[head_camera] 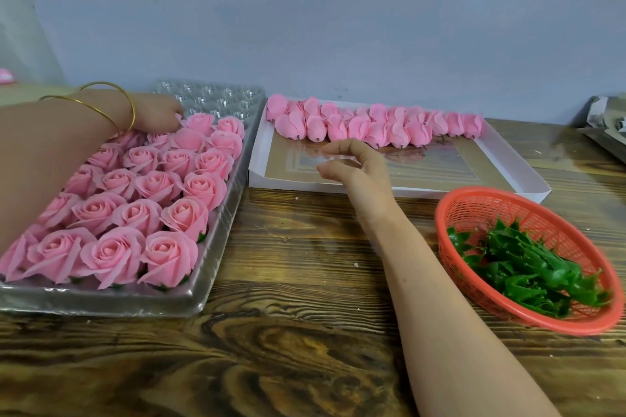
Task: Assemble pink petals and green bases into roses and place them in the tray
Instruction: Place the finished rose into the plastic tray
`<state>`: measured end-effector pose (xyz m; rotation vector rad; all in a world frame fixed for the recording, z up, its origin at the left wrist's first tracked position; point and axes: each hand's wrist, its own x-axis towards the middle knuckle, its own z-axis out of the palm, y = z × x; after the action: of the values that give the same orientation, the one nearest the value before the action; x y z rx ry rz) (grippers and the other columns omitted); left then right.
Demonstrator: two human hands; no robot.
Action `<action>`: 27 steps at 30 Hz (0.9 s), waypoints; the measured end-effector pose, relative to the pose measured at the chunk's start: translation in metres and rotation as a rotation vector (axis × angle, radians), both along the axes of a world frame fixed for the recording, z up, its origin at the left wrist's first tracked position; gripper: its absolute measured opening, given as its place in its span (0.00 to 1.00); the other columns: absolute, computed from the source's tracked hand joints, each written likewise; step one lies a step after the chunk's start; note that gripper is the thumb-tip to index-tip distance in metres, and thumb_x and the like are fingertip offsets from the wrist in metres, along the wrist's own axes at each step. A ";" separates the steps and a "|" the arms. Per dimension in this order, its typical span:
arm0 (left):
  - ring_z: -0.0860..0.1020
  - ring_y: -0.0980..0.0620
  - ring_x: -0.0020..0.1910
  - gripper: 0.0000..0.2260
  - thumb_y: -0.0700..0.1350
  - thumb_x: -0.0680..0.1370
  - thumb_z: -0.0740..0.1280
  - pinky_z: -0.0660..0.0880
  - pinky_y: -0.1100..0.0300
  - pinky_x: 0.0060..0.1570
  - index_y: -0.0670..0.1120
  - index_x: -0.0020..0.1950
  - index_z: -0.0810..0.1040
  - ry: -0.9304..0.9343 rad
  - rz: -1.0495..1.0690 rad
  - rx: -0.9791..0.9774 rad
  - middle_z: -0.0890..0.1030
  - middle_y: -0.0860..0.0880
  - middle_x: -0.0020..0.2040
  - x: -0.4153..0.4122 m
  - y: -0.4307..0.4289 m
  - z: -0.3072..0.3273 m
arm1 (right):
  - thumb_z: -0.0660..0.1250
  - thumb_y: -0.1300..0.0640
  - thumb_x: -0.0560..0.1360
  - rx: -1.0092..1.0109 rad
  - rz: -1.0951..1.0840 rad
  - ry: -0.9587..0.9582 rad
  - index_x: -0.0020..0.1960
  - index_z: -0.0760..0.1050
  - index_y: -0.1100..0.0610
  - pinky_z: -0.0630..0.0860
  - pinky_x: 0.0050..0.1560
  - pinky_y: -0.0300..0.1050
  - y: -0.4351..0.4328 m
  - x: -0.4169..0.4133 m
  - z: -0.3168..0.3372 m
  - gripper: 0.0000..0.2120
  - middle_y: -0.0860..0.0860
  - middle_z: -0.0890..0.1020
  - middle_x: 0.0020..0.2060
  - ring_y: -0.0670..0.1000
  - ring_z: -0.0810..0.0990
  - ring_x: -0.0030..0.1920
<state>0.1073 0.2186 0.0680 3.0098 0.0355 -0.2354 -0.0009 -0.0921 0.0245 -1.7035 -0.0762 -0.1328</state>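
Left hand (156, 112) at the far roses (159, 186), right hand (352, 173) empty.
The left fingers reach among roses filling the tray (216, 247) on the left; their grip cannot be told. The right hand hovers, loosely spread, over the box (508, 159) of petals (372, 127). The bases (528, 267) lie in the basket (474, 200), near right.
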 end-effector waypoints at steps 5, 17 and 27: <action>0.75 0.41 0.48 0.04 0.34 0.77 0.62 0.68 0.55 0.46 0.35 0.47 0.76 -0.006 0.007 -0.009 0.79 0.34 0.52 0.000 -0.002 0.002 | 0.70 0.57 0.62 -0.005 -0.003 0.002 0.50 0.80 0.57 0.75 0.57 0.49 0.002 -0.001 0.001 0.16 0.56 0.83 0.51 0.58 0.80 0.51; 0.72 0.43 0.42 0.06 0.32 0.75 0.63 0.68 0.56 0.41 0.31 0.51 0.75 0.083 0.058 -0.029 0.78 0.34 0.49 0.002 -0.008 0.008 | 0.71 0.66 0.70 -0.014 -0.006 0.003 0.49 0.80 0.59 0.75 0.58 0.52 -0.001 0.002 -0.001 0.09 0.60 0.83 0.50 0.62 0.80 0.54; 0.75 0.42 0.44 0.04 0.36 0.78 0.63 0.69 0.58 0.34 0.35 0.49 0.75 0.127 0.049 0.060 0.78 0.35 0.50 0.008 -0.005 0.002 | 0.70 0.56 0.62 -0.011 0.011 -0.011 0.44 0.80 0.52 0.76 0.58 0.51 0.000 0.004 -0.003 0.10 0.56 0.83 0.46 0.60 0.81 0.53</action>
<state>0.1156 0.2137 0.0704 3.0439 0.1299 -0.4280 0.0029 -0.0924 0.0219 -1.7137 -0.0944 -0.1339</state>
